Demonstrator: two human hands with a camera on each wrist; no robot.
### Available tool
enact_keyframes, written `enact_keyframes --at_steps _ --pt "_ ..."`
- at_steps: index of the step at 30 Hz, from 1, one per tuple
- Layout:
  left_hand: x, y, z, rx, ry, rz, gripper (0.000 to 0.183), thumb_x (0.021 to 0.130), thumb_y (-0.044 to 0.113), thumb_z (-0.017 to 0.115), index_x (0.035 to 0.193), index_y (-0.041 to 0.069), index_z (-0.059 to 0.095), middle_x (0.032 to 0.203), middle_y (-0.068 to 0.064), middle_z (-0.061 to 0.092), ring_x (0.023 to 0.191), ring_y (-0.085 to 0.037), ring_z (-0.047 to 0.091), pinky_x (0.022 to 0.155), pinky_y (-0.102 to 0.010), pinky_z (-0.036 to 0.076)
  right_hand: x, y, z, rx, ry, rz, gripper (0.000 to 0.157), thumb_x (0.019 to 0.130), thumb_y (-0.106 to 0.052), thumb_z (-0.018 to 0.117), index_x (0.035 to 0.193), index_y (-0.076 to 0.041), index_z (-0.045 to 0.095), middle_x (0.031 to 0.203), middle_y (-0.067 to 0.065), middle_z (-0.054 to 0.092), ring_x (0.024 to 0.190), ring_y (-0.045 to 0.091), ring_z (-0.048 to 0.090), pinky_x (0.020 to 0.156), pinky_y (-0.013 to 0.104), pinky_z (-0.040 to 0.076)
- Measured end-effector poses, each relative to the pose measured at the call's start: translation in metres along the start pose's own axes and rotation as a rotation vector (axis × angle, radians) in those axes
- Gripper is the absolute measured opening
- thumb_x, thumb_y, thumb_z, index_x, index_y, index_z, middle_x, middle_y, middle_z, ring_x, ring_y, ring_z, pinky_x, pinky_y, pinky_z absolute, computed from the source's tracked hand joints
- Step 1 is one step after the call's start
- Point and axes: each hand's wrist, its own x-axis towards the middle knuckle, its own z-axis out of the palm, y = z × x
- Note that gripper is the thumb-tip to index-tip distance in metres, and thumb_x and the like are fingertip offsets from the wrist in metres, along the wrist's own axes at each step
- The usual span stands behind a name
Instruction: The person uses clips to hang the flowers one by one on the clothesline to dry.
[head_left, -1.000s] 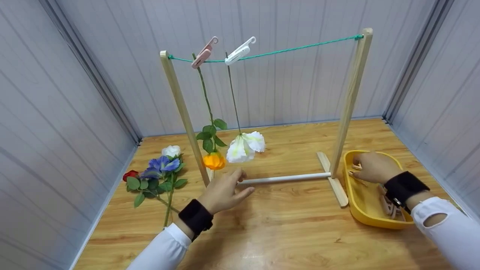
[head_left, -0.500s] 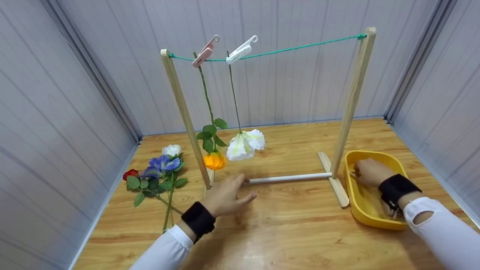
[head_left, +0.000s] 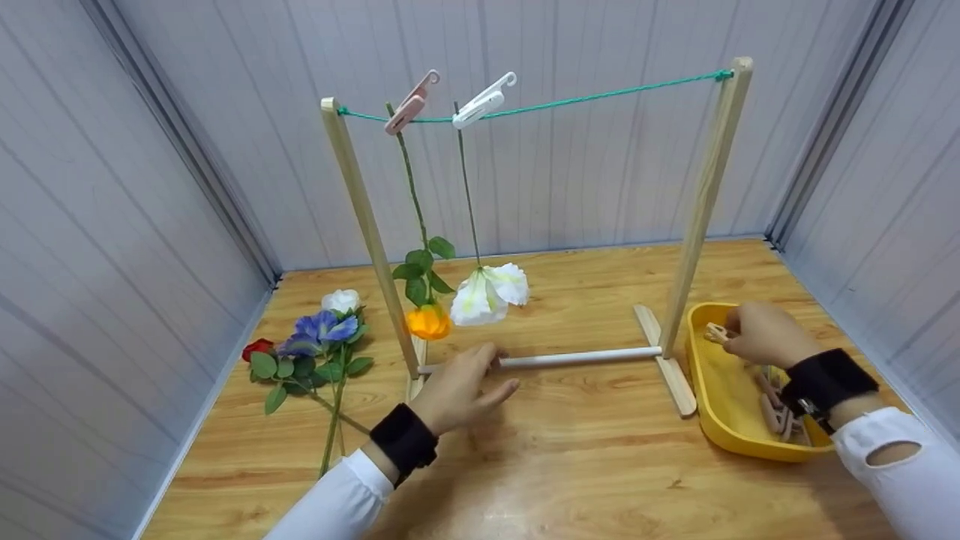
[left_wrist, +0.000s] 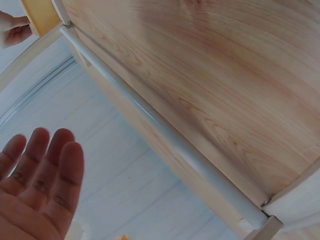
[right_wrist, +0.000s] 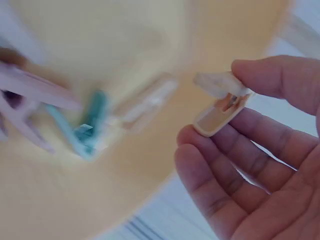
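Near the right edge of the table (head_left: 570, 465), the right hand (head_left: 776, 334) pinches a beige clothespin (head_left: 716, 333) at the yellow tray (head_left: 757, 446); the left hand (head_left: 459, 390), fingers extended, is well apart.

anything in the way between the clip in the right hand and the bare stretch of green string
Yes: in the head view the right wooden post stands between the clip, pinched in the right hand over the yellow tray, and that stretch of green string; passing in front looks possible.
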Motion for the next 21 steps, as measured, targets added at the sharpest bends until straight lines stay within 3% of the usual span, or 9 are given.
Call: enact_keyframes --at_steps 4,8,16,21 --pt "0.001 0.005 0.0 -0.003 0.067 0.048 0.042 0.106 0.032 0.073 0.136 0.003 0.065 0.116 -0.013 0.074 0.102 -0.027 0.073 0.089 -0.04 0.063 -0.015 -0.021 -0.014 0.044 0.013 0.011 0.026 0.093 -0.009 0.077 0.107 0.012 0.074 0.091 0.018 0.076 0.074 0.02 0.068 0.066 0.039 0.059" --pt "0.002 0.011 -0.001 0.027 0.137 0.136 0.039 0.105 0.027 0.076 0.135 0.003 0.068 0.122 -0.013 0.075 0.108 -0.026 0.075 0.092 -0.04 0.064 -0.03 -0.044 -0.023 0.08 0.007 -0.024 0.023 0.093 -0.009 0.076 0.107 0.01 0.075 0.087 0.012 0.076 0.07 0.016 0.067 0.06 0.031 0.057" --pt "0.009 0.025 0.002 0.122 0.262 0.343 0.028 0.1 0.023 0.082 0.122 0.006 0.076 0.112 -0.007 0.078 0.099 -0.019 0.077 0.084 -0.031 0.064 -0.045 -0.096 -0.017 0.162 0.027 -0.199 0.016 0.095 -0.012 0.082 0.106 0.0 0.081 0.084 -0.001 0.074 0.069 0.005 0.059 0.059 0.023 0.052" --pt "0.015 0.036 0.005 0.168 0.283 0.418 0.026 0.1 0.025 0.082 0.12 0.008 0.078 0.108 -0.005 0.078 0.096 -0.017 0.077 0.084 -0.027 0.064 -0.039 -0.116 -0.004 0.278 -0.038 -0.33 0.02 0.096 -0.01 0.082 0.113 0.001 0.081 0.094 0.003 0.077 0.078 0.002 0.062 0.068 0.023 0.056"
